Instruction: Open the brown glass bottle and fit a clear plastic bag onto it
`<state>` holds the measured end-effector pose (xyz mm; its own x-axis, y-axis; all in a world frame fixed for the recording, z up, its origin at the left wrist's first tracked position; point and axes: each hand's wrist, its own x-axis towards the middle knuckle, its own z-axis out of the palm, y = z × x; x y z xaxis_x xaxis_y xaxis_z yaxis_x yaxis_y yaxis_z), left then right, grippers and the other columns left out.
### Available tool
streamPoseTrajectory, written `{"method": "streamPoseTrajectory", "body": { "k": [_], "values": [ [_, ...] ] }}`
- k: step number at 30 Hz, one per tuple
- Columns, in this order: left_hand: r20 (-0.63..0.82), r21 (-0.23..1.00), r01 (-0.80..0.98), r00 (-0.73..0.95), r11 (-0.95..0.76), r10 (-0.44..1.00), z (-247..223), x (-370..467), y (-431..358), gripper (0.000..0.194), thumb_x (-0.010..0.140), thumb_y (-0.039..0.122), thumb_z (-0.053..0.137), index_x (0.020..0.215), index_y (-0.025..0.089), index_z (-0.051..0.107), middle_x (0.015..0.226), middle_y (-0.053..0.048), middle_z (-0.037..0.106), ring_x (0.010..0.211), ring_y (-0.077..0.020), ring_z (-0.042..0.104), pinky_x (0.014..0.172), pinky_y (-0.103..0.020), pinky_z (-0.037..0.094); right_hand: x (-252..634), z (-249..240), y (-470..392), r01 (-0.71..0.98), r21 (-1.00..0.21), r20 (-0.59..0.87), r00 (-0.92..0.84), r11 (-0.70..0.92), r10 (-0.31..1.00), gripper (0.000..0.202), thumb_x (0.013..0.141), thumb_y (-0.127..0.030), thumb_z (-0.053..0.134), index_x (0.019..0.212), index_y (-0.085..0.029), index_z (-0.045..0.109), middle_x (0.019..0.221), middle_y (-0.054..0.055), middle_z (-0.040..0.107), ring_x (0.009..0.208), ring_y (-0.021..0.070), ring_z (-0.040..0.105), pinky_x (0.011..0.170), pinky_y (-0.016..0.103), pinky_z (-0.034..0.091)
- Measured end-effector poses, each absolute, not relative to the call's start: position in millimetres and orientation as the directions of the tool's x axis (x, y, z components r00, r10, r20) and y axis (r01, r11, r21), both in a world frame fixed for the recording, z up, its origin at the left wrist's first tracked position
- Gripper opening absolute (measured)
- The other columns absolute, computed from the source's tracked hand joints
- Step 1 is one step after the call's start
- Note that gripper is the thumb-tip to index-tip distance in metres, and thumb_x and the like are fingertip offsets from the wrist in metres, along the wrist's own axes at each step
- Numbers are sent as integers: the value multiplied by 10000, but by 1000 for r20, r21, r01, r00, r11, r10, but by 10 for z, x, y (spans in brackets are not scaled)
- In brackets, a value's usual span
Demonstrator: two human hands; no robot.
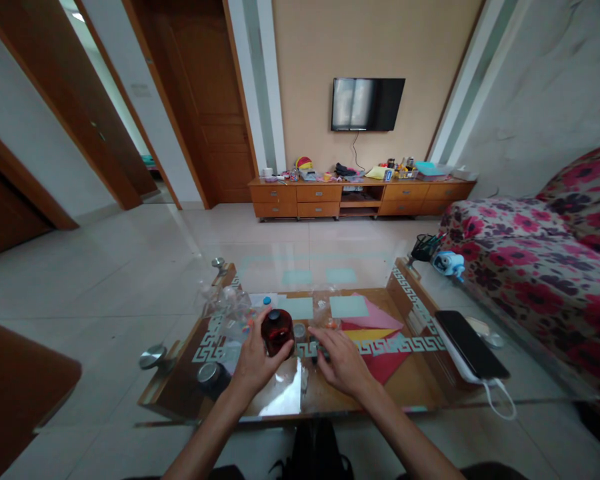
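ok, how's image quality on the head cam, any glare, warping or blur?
Head view: strong wide-angle warping, door frames and walls lean outward; bright glare on the glass table just below the left hand, which holds a dark red jar; small clear items beyond it wash out; right hand is fairly sharp.

Home living room. Wall-mounted TV [367, 104] upper centre above a low wooden cabinet [363, 197] cluttered with odds and ends; floral sofa [540, 247] at right, glass coffee table [260, 267] in the foreground. Tiled floor [130, 267] and wooden doors [215, 100] at upper left.
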<state>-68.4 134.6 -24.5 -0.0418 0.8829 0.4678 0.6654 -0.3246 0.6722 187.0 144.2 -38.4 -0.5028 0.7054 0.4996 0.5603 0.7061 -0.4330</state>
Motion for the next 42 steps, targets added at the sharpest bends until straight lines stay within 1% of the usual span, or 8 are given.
{"method": "streamPoseTrajectory", "body": {
  "k": [5,10,16,19,23,29,36,42],
  "values": [
    [470,657,649,46,-384,882,-338,-538,1283,911,894,415,762,1620,253,236,1571,-163,490,1405,-335,553,1153,-537,478,1869,-387,1433,583,-411,509,-491,701,707,755,899,-96,554,1614,-255,370,1419,129,628,1267,288,609,1100,532,497],
    [482,624,646,124,-439,868,-431,-395,1215,1015,876,414,781,1651,221,155,1565,-192,493,1399,-353,558,1130,-536,497,1886,-420,1439,562,-428,547,-462,708,698,847,873,-109,569,1657,-229,270,1578,153,492,1422,303,502,1153,545,465],
    [462,573,611,309,-546,831,-464,-307,1223,776,869,374,774,1531,234,394,1356,-154,635,1259,-346,634,1050,-535,538,1946,-474,1422,525,-451,571,-452,722,686,909,843,-110,547,1677,-207,197,1651,165,403,1508,310,412,1216,595,381],
    [471,566,608,315,-556,824,-417,-302,1225,766,864,360,776,1521,235,402,1370,-156,624,1285,-348,613,1075,-546,519,1959,-452,1385,509,-414,616,-454,755,644,909,846,-95,549,1674,-227,197,1692,178,318,1518,318,396,1188,611,402],
    [482,556,601,329,-574,812,-361,-313,1199,784,847,325,785,1524,240,401,1404,-150,614,1315,-344,596,1096,-538,509,1951,-304,1332,489,-296,710,-462,821,531,888,837,-38,523,1638,-345,294,1740,132,195,1520,324,389,1147,643,419],
    [473,549,602,348,-580,809,-377,-323,1170,858,805,302,811,1542,238,376,1413,-158,614,1288,-358,615,1069,-549,531,1890,56,1267,491,-279,601,-581,825,549,895,744,-49,544,1582,-349,449,1693,99,318,1510,344,377,1151,620,426],
    [454,565,598,350,-568,819,-364,-320,1163,870,818,305,806,1558,247,351,1413,-155,611,1291,-359,609,1072,-557,525,1814,192,1170,502,-333,582,-557,798,593,912,756,-58,543,1619,-317,400,1627,132,389,1479,350,403,1154,626,432],
    [439,580,585,362,-567,822,-392,-322,1176,782,811,274,790,1502,232,427,1363,-149,629,1258,-349,621,1058,-542,526,1771,269,1104,511,-386,571,-522,768,634,902,748,-43,545,1602,-309,428,1628,113,396,1484,333,404,1193,604,404]
  ]
}}
